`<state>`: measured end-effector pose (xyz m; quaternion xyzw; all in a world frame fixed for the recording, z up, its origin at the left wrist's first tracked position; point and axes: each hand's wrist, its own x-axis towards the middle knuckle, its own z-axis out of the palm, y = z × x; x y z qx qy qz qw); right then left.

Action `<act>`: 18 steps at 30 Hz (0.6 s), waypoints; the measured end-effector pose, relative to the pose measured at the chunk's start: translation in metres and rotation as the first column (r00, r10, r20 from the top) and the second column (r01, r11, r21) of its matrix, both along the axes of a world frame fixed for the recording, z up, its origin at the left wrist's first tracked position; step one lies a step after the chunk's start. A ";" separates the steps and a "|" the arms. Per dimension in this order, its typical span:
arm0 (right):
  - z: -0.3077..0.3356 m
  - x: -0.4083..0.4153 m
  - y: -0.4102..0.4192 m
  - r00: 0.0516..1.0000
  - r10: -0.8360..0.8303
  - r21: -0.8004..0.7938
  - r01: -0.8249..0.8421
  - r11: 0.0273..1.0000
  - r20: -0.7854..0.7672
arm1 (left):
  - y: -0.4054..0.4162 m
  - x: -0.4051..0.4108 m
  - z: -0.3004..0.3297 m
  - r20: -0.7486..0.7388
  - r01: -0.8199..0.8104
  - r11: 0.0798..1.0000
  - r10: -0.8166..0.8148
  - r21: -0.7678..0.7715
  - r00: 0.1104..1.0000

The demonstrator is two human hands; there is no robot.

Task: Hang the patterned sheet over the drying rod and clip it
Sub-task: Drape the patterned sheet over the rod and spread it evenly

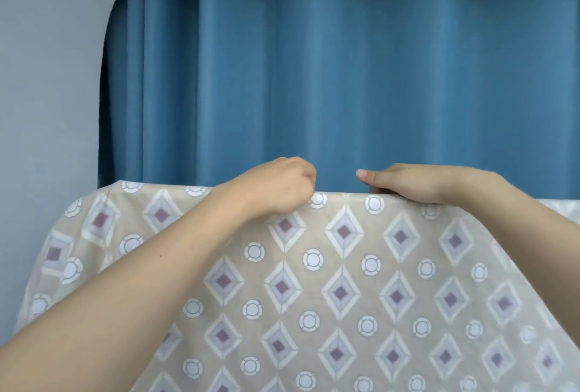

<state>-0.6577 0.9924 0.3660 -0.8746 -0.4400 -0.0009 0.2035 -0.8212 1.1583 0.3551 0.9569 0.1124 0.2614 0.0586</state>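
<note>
The patterned sheet (342, 281), beige with purple diamonds and white circles, hangs draped over a horizontal line that runs across the view; the rod beneath its top fold is hidden. My left hand (276, 186) sits at the top fold left of centre, fingers curled, pinching the cloth at its edge. My right hand (411, 183) lies on the top fold right of centre, thumb stretched out to the left and fingers curled over the far side of the cloth. No clip shows.
A blue curtain (314, 62) hangs close behind the sheet across most of the view. A pale grey wall (47, 77) fills the left side. A strip of white cloth (561, 206) shows at the right edge past the sheet.
</note>
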 end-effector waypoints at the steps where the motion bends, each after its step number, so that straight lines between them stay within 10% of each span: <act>1: -0.002 0.008 -0.012 1.000 0.006 0.016 -0.006 1.000 -0.003 | -0.003 0.003 0.001 0.007 0.014 0.999 -0.014 -0.038 1.000; 18: -0.061 0.120 -0.159 0.784 -0.204 0.351 -0.019 0.936 0.587 | -0.134 0.115 -0.005 -0.075 0.144 0.990 -0.144 -0.014 0.987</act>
